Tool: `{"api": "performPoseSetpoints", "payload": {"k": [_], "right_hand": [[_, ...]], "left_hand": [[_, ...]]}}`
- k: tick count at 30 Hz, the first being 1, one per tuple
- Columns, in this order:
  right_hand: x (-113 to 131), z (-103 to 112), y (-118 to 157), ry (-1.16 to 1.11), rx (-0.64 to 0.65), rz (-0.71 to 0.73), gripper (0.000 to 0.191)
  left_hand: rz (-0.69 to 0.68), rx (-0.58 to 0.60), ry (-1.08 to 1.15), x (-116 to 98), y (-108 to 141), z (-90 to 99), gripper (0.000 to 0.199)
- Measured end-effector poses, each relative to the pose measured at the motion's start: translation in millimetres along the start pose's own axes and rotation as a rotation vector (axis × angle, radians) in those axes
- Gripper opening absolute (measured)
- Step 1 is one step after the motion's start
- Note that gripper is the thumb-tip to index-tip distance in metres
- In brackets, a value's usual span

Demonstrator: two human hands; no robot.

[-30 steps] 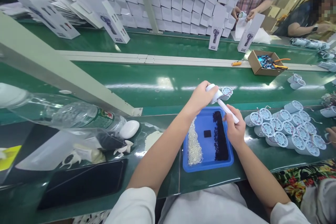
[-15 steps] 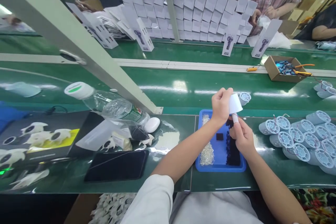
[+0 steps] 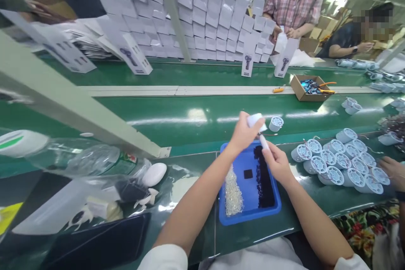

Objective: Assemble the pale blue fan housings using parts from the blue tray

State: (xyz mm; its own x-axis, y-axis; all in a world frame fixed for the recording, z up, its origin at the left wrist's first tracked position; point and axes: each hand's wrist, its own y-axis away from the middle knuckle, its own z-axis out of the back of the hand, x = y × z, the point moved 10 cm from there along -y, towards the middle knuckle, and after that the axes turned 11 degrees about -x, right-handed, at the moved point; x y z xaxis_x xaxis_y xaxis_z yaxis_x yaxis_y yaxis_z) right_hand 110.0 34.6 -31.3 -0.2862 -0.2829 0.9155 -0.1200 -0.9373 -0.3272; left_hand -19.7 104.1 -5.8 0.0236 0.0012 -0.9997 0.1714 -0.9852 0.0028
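Observation:
My left hand is closed around a pale blue cup-shaped housing, tilted above the far edge of a blue tray. In my right hand is a slim white stick-like tool, its tip at the underside of the housing. Whether the tip touches is too small to tell. White bits lie along the tray's left side, black bits along its right. Between them sits a small black square. One more pale blue housing stands just beyond my hands.
Several pale blue housings stand grouped at right, beside a co-worker's hand. A plastic bottle, a white oval object and a metal post are at left. Farther back are a cardboard box and stacked white boxes.
The view has swung to the right, so the tray and bench things sit farther left. The housing in my left hand is tilted differently. A co-worker's hand now shows at the right edge.

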Motion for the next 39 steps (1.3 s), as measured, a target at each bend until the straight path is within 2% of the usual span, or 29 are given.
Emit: {"api": "performPoseSetpoints", "payload": {"k": [3, 5, 8, 11, 14, 16, 19, 23, 27, 32, 36, 39], "right_hand": [[-1.6, -0.7, 0.2, 0.068, 0.026, -0.043, 0.039], [-5.8, -0.3, 1.5, 0.073, 0.009, -0.089, 0.037], [-9.4, -1.3, 3.9, 0.037, -0.016, -0.108, 0.026], [-10.3, -1.5, 4.8, 0.008, -0.036, -0.101, 0.023], [-7.6, 1.0, 4.4, -0.006, -0.065, -0.073, 0.021], [-4.7, 3.5, 4.2, -0.026, -0.085, -0.052, 0.02], [1.0, 2.6, 5.4, -0.098, -0.064, -0.019, 0.02], [10.6, -9.9, 10.0, -0.22, 0.056, 0.046, 0.023], [6.7, -25.8, 15.6, -0.217, 0.158, 0.017, 0.033], [3.0, -39.5, 22.6, -0.153, 0.27, -0.023, 0.044], [10.5, -47.9, 29.2, -0.168, 0.385, -0.003, 0.041], [16.1, -53.1, 34.2, -0.165, 0.456, 0.026, 0.039]], "left_hand": [[-0.049, -0.09, -0.121, -5.6, -17.6, 33.9, 0.052], [-0.104, -0.128, -0.317, -5.0, -28.0, 52.0, 0.054], [-0.171, -0.058, -0.647, 9.0, -36.6, 54.9, 0.038], [-0.184, 0.02, -0.749, 27.7, -39.0, 45.2, 0.033], [-0.183, 0.032, -0.685, 34.2, -43.8, 41.2, 0.033], [-0.201, 0.004, -0.62, 31.2, -50.8, 47.0, 0.026], [-0.24, -0.13, -0.524, 26.2, -64.5, 72.3, 0.013], [-0.238, -0.4, -0.419, 36.7, -73.3, 118.5, 0.033], [-0.211, -0.572, -0.307, 50.2, -72.3, 146.3, 0.042], [-0.193, -0.665, -0.158, 57.8, -74.9, 160.2, 0.045], [-0.152, -0.722, -0.031, 67.7, -79.4, 169.0, 0.044], [-0.059, -0.765, 0.126, 80.1, -80.6, 174.5, 0.043]]}}
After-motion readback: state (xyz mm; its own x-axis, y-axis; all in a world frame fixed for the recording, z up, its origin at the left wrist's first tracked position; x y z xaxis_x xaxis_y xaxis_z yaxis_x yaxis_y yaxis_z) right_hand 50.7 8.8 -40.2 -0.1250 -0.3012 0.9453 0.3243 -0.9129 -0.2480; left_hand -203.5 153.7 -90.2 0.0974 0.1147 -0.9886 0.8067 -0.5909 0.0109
